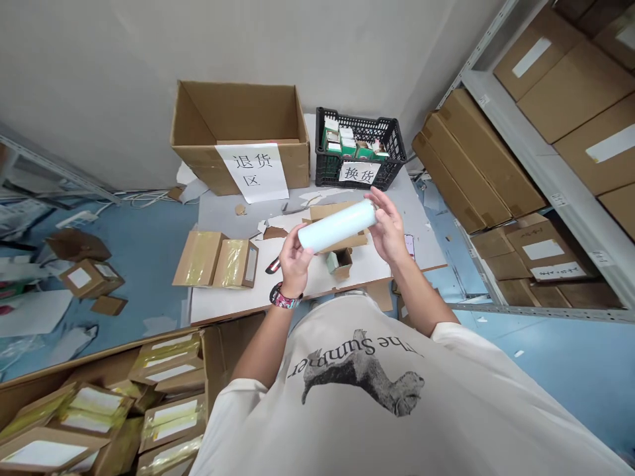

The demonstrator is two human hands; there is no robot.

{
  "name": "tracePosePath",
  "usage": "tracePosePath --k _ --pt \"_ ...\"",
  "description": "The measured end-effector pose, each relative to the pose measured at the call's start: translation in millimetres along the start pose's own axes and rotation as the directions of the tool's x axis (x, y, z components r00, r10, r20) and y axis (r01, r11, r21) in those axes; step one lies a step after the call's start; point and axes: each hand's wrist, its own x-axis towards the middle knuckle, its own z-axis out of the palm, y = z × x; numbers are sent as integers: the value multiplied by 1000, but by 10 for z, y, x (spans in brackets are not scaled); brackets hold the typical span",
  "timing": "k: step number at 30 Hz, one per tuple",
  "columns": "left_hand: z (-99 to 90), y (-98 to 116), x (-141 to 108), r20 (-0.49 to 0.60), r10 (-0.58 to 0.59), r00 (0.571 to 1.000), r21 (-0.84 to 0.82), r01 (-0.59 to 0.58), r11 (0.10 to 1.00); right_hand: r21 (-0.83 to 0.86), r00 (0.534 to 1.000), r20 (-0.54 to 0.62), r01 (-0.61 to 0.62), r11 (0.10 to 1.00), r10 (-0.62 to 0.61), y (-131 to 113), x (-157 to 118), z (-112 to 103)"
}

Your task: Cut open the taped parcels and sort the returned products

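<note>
You hold the pale blue tube [337, 226] slantwise above the table [213, 210], between your two hands. Your left hand [295, 264] has its fingers and thumb clamped on the left end; your right hand [387, 231] grips the right end, its fingers curled around the tip.

Table [218, 218]: here at the back left sits the open carton [196, 162], and right beside it the plastic crate [326, 165], small boxes [348, 147] inside.
Table's left: two parcels [198, 258] stand side by side in front of that carton; a utility knife [272, 266] lies to their right.
Middle: over the table, a cylinder [337, 226] spans left hand [296, 262] to right hand [389, 230].
Right edge: a phone [409, 246] lies just beyond the right wrist.
Far right: a metal rack [526, 157] bears cartons [570, 86].
Near left: a large carton [218, 363] holds packages [173, 420].
</note>
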Motion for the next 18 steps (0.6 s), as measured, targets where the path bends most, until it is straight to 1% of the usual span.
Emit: tracePosePath --k 2,4,7,9,10,11,12,14,16,18 --pt "33 103 -44 9 198 980 80 -198 977 43 1000 -27 -13 999 14 -65 -3 70" --pt "55 154 -102 69 322 944 195 -329 924 80 999 -37 -16 997 19 -129 20 125" --pt "35 109 -182 188 411 892 377 -452 809 133 1000 -5 -22 991 23 -220 54 157" --pt "-2 33 -210 236 458 857 430 -514 742 144 1000 16 -23 989 21 -269 50 153" --pt "-19 -2 -217 243 474 846 436 -532 726 132 999 25 -26 991 23 -287 39 147" --pt "-31 -26 -222 238 482 843 437 -536 722 111 999 31 -29 993 26 -301 25 141" --pt "-34 -35 -228 223 479 849 438 -526 729 89 999 36 -34 995 31 -309 11 137" --pt "-7 -3 -246 179 431 884 426 -465 776 71 999 38 -41 997 38 -315 -14 135" --pt "58 77 -272 128 333 934 348 -356 867 105 999 40 -37 994 33 -313 -26 143" --pt "134 167 -293 87 185 979 157 -196 968 161 998 63 -23 987 13 -309 -31 156"
